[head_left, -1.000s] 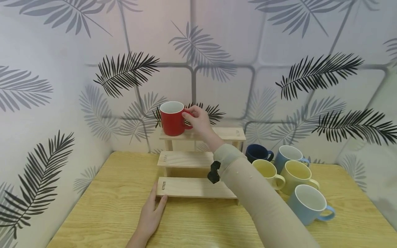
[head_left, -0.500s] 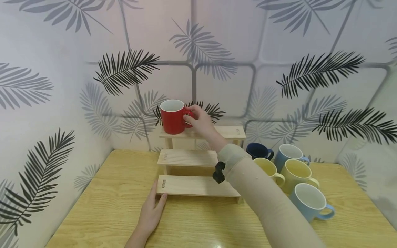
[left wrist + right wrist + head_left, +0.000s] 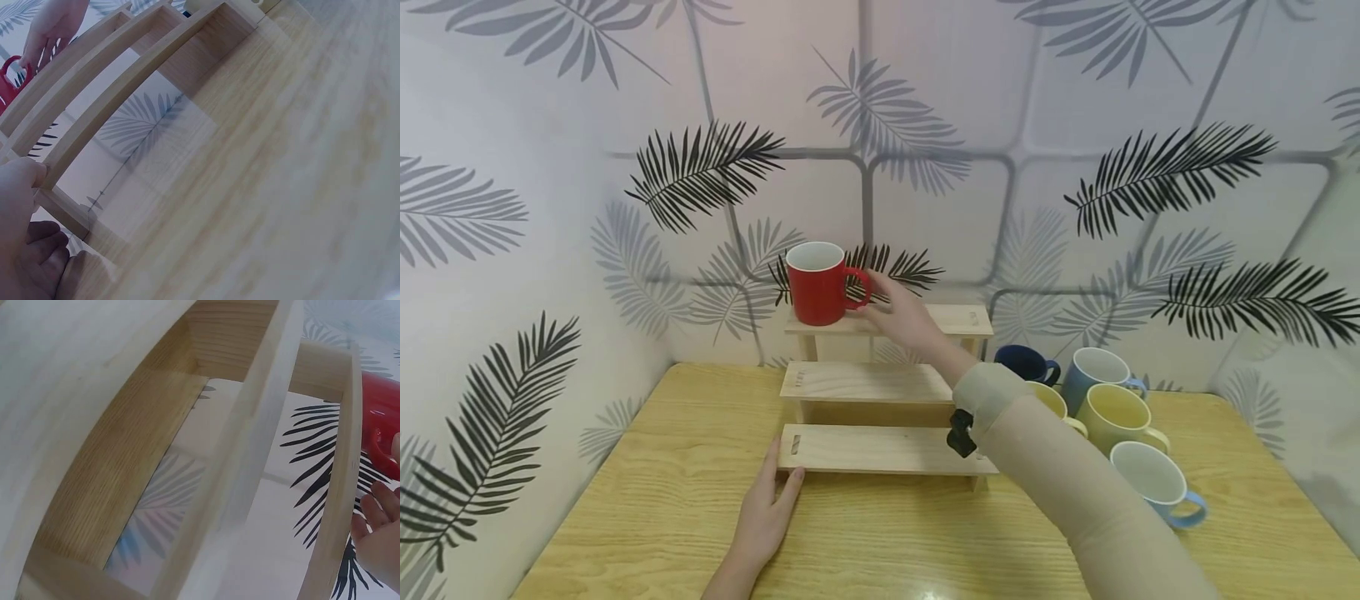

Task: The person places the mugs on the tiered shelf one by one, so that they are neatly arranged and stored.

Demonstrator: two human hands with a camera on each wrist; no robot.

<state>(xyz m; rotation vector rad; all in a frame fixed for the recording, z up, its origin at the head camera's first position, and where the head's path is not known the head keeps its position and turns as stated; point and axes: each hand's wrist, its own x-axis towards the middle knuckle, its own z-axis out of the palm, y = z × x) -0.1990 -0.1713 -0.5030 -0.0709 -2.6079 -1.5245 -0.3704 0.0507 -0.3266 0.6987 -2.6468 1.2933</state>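
Observation:
A red mug (image 3: 816, 287) with a white inside stands upright at the left end of the top board of a three-tier wooden shelf (image 3: 880, 450). Its handle points right. My right hand (image 3: 906, 317) is just right of that handle, fingers extended and no longer wrapped around it; whether a fingertip still touches is hard to tell. In the right wrist view, the red mug (image 3: 381, 412) and the loosely spread fingers (image 3: 375, 512) appear at the right edge. At the shelf's lower left corner, my left hand (image 3: 763, 512) holds the end of the bottom board between thumb and fingers.
Right of the shelf stands a group of mugs: a dark blue mug (image 3: 1024, 363), a light blue mug (image 3: 1086, 379), a yellow mug (image 3: 1116, 421) and another light blue mug (image 3: 1150, 475). A second yellow one is partly behind my right sleeve. A patterned wall (image 3: 925, 208) rises behind the table.
My right hand has let go of the red mug's handle and drawn back slightly to the right and down. The mug stays on the top board. My left hand has not moved.

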